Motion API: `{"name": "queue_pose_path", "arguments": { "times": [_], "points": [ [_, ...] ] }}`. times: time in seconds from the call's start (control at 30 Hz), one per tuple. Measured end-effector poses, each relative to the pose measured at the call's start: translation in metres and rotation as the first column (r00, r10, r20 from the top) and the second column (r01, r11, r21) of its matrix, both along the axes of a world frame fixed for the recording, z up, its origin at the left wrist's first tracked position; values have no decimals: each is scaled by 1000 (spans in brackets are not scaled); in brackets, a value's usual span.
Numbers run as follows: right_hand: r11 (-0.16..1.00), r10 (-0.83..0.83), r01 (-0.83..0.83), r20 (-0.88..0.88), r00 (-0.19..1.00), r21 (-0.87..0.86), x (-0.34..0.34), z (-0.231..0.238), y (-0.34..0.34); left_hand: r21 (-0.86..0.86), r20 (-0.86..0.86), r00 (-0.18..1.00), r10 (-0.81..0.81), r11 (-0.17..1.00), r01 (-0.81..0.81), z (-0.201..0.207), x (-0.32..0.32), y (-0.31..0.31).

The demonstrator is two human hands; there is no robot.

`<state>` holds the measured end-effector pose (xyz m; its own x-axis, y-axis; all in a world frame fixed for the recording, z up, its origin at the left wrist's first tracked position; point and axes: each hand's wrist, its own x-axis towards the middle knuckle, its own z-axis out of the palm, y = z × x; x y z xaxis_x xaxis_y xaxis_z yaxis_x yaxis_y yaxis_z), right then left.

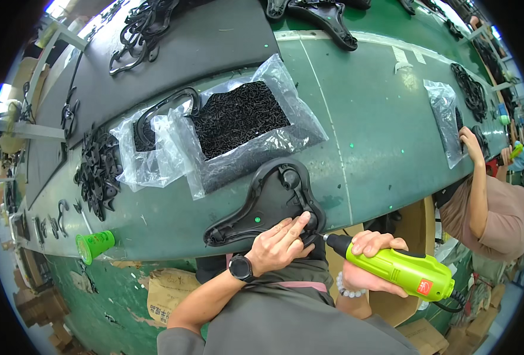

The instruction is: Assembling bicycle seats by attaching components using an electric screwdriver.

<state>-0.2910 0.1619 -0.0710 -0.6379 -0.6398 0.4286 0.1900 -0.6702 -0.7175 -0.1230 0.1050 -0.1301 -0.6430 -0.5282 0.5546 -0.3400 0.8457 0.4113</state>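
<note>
From where I stand, the black saddle-shaped shell (271, 206) sits at the bench's (383, 157) near edge, its narrow nose toward the left end and its broad end to the right, the near corner of that broad end seeming to reach over the edge. The person's left hand (275, 244) grasps that corner, fingers laid close together on top; the thumb is mostly hidden. The right hand (362, 276) is wrapped around a lime-green electric screwdriver (413, 273), its tip just beside the same corner; whether they touch, I can't tell. Behind the shell, toward the far edge, lies an open clear bag (300, 130) of small black screws (244, 118). I'd judge the shell light and stiff, hard plastic by its look, probably a bit slick on its smooth faces and hardly fragile, though its curved form might rock or swivel under the driver. The raised rim along the broad end looks the surest hold, with fingers clear of the tip.
</note>
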Motion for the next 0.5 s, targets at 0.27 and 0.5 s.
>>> {"name": "queue_pose_path", "arguments": {
  "times": [0.27,0.5],
  "points": [
    [991,69,-74,50,996,110,-3,3,-12,44,-1,1000,-12,999,12,4,3,-1],
    [955,293,-289,61,954,-65,-23,49,-19,82,-86,996,25,996,-18,46,32,-35]
  ]
}}
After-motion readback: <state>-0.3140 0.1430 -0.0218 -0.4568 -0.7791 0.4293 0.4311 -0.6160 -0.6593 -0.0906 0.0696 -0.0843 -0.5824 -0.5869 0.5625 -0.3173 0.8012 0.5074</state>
